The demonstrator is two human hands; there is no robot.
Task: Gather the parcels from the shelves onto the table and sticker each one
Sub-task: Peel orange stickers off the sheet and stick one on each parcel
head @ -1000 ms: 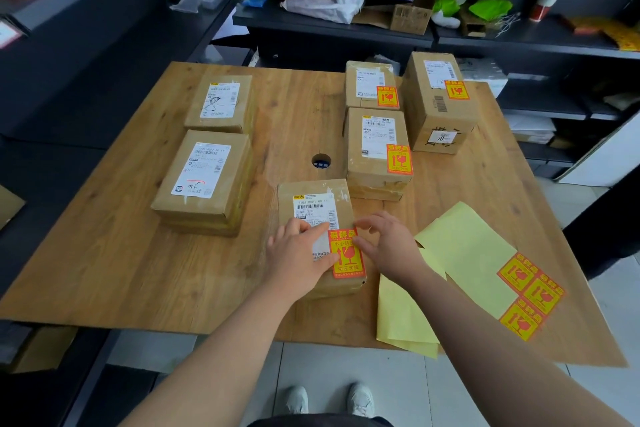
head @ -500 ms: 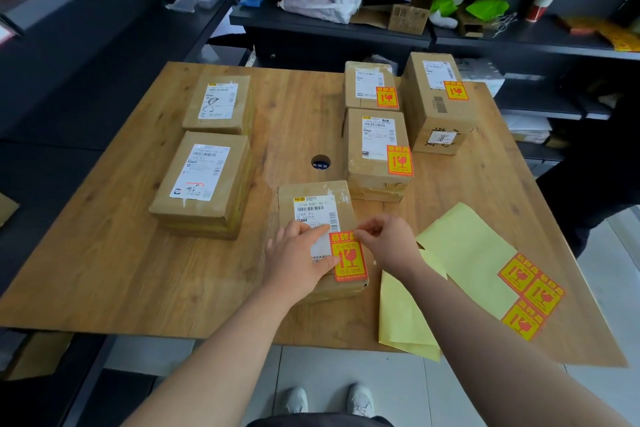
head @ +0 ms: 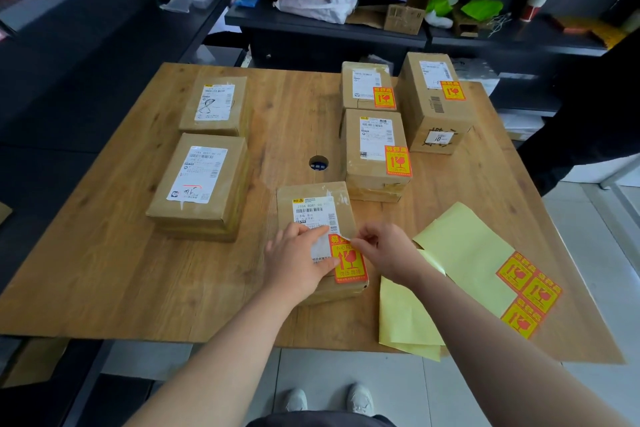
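Near the table's [head: 104,253] front edge, the left hand [head: 298,262] lies flat, fingers extended, on the parcel [head: 311,194]; the right hand [head: 384,250] pinches the top corner of the red sticker [head: 348,263] on it.

"10" tag on tall parcel [head: 437,104]

Open table [head: 104,270] lies near left and centre; two parcels [head: 204,180] block the far left, three stickered parcels [head: 377,149] the far right, yellow sheets [head: 460,253] the near right.
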